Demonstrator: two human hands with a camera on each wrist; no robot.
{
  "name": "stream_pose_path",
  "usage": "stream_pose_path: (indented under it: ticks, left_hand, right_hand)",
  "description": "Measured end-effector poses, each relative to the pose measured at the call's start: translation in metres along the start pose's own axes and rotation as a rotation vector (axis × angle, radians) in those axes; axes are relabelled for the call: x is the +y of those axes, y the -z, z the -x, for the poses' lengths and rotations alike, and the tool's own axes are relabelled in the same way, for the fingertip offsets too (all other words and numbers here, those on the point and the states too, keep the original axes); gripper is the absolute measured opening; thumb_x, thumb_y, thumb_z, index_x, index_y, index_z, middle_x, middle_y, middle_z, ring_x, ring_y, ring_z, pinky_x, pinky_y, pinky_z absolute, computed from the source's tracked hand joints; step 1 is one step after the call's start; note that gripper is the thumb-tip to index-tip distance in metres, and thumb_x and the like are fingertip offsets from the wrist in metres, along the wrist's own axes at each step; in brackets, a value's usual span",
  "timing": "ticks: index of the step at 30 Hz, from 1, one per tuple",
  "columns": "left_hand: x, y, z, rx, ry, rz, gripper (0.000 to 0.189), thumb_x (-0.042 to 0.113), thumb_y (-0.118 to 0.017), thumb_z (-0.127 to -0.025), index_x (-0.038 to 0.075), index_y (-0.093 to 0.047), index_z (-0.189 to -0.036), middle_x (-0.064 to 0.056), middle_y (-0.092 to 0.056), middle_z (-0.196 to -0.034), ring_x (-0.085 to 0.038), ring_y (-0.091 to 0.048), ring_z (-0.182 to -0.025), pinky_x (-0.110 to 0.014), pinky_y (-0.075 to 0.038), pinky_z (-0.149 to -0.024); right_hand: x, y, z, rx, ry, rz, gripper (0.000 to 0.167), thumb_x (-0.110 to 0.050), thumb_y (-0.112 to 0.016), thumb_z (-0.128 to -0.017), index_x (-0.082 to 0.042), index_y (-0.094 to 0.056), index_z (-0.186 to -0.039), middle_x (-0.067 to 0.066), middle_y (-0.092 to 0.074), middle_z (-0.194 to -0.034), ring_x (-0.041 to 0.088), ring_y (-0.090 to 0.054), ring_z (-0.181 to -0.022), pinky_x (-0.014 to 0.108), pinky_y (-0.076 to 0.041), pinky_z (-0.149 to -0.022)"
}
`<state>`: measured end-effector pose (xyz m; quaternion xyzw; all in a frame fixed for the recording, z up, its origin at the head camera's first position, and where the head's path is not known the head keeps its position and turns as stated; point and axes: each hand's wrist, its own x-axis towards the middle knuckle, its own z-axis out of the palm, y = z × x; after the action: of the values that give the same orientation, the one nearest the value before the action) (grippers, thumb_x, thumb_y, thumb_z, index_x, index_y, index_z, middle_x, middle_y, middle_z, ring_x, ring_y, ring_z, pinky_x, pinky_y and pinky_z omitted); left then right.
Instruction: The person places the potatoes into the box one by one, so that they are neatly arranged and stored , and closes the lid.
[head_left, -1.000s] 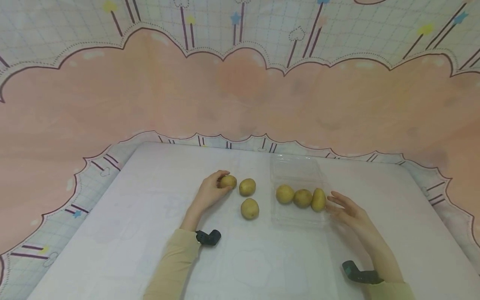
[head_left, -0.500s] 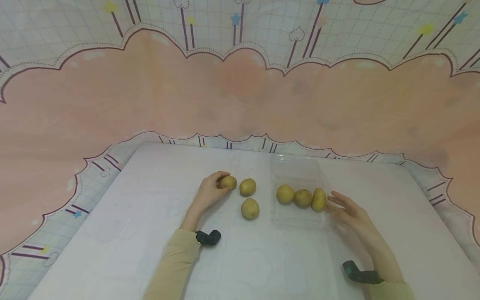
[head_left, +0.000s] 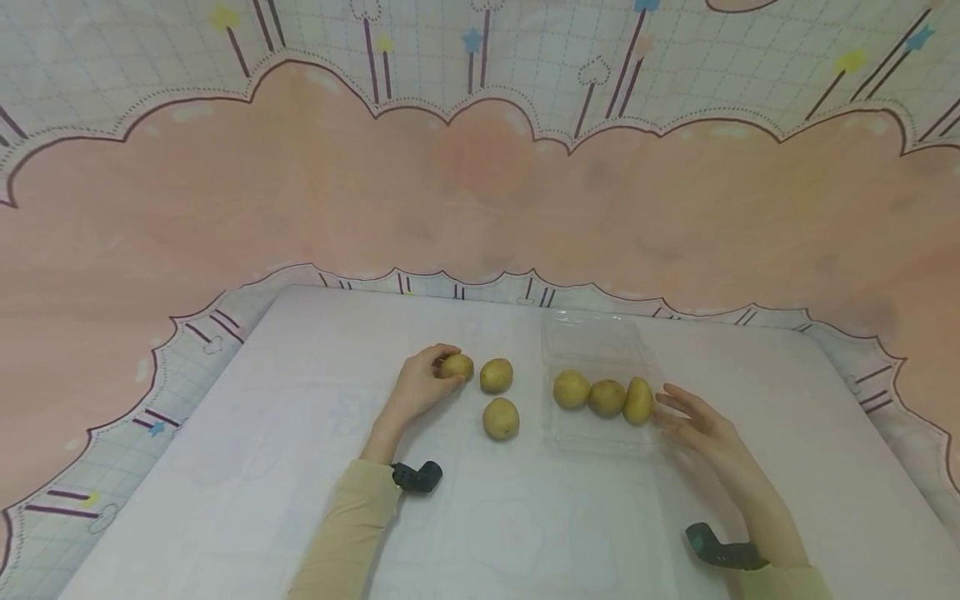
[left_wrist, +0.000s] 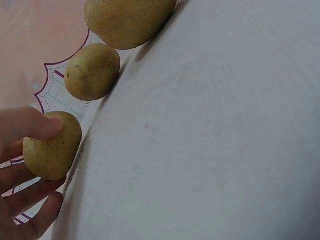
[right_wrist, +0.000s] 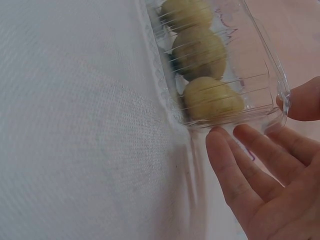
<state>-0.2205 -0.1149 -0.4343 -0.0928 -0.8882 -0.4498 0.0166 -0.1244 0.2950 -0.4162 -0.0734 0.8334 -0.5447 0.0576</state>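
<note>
My left hand (head_left: 422,385) grips a small yellow potato (left_wrist: 52,155), thumb across its upper side and fingers behind and below. Just to the right on the white table lie two more potatoes, a farther one (head_left: 496,376) and a nearer one (head_left: 501,418). A clear plastic box (head_left: 596,437) with its lid (head_left: 588,337) folded back holds three potatoes in a row: a round one (head_left: 571,389), a darker one (head_left: 606,398) and an upright oblong one (head_left: 639,401). My right hand (head_left: 701,423) rests at the box's right end, fingers spread and fairly straight, thumb at the rim.
The white table (head_left: 247,467) stretches out on both sides of the hands. Behind it hangs a printed cloth (head_left: 480,200) with a peach cloud pattern. A black wrist camera (head_left: 417,477) sits on the left wrist and another camera (head_left: 723,547) on the right.
</note>
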Motion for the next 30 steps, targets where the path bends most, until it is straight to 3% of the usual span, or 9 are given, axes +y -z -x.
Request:
stream_pose_path:
  ticks: [2,7,9,11,14,16,30]
  left_hand:
    - [0.000,0.000,0.000,-0.001,0.004,0.003,0.044,0.010,-0.073,-0.080,0.005,-0.062,-0.121,-0.016,-0.065,-0.120,-0.030,-0.066,-0.099,-0.041,-0.054,-0.087]
    - [0.000,0.001,0.000,0.007,0.011,0.009,0.044,0.011,-0.074,-0.079,0.006,-0.062,-0.122,-0.015,-0.065,-0.121,-0.030,-0.066,-0.099,-0.041,-0.054,-0.088]
    - [0.001,0.001,0.001,0.013,0.008,0.004,0.044,0.010,-0.074,-0.080,0.006,-0.062,-0.121,-0.015,-0.065,-0.120,-0.029,-0.066,-0.099,-0.041,-0.054,-0.087]
    - [0.002,0.001,0.002,0.019,0.003,0.000,0.043,0.010,-0.074,-0.080,0.005,-0.062,-0.121,-0.016,-0.065,-0.120,-0.029,-0.066,-0.099,-0.040,-0.054,-0.087]
    - [0.004,0.002,0.003,0.022,0.002,0.001,0.043,0.009,-0.074,-0.079,0.005,-0.062,-0.121,-0.015,-0.066,-0.119,-0.029,-0.066,-0.098,-0.039,-0.055,-0.086]
    - [0.005,0.002,0.004,0.023,-0.003,0.006,0.043,0.009,-0.074,-0.080,0.005,-0.062,-0.121,-0.016,-0.065,-0.119,-0.029,-0.066,-0.098,-0.039,-0.055,-0.085]
    - [0.015,0.003,0.006,0.035,-0.060,0.008,0.045,0.012,-0.075,-0.080,0.005,-0.061,-0.122,-0.014,-0.065,-0.122,-0.028,-0.062,-0.105,-0.040,-0.053,-0.087]
  right_hand:
    - [0.000,0.000,0.000,-0.002,-0.008,0.006,0.059,-0.015,-0.049,-0.099,0.000,-0.024,-0.149,0.033,-0.033,-0.146,-0.017,-0.053,-0.103,0.011,-0.047,-0.084]
    - [0.001,0.000,0.000,-0.004,-0.002,-0.010,0.059,-0.015,-0.050,-0.099,0.000,-0.024,-0.149,0.033,-0.032,-0.147,-0.017,-0.053,-0.104,0.011,-0.047,-0.084]
    - [0.002,0.000,0.000,-0.001,0.018,-0.021,0.058,-0.013,-0.050,-0.099,0.001,-0.025,-0.149,0.022,-0.042,-0.145,-0.015,-0.054,-0.104,0.012,-0.047,-0.084]
    - [0.003,0.000,0.001,-0.001,0.042,-0.028,0.057,-0.011,-0.050,-0.098,0.000,-0.026,-0.149,0.002,-0.050,-0.140,-0.014,-0.055,-0.104,0.011,-0.047,-0.084]
    - [0.005,0.000,0.001,0.000,0.075,-0.046,0.055,-0.008,-0.049,-0.098,0.001,-0.028,-0.148,-0.026,-0.049,-0.126,-0.013,-0.056,-0.105,0.011,-0.048,-0.084]
    - [0.006,0.000,0.001,-0.004,0.074,-0.049,0.056,-0.009,-0.049,-0.098,0.000,-0.027,-0.148,-0.032,-0.047,-0.123,-0.014,-0.056,-0.105,0.011,-0.048,-0.084]
    - [0.006,0.000,0.001,-0.002,0.059,-0.041,0.056,-0.012,-0.050,-0.098,-0.001,-0.027,-0.148,-0.027,-0.046,-0.125,-0.012,-0.057,-0.105,0.012,-0.048,-0.085]
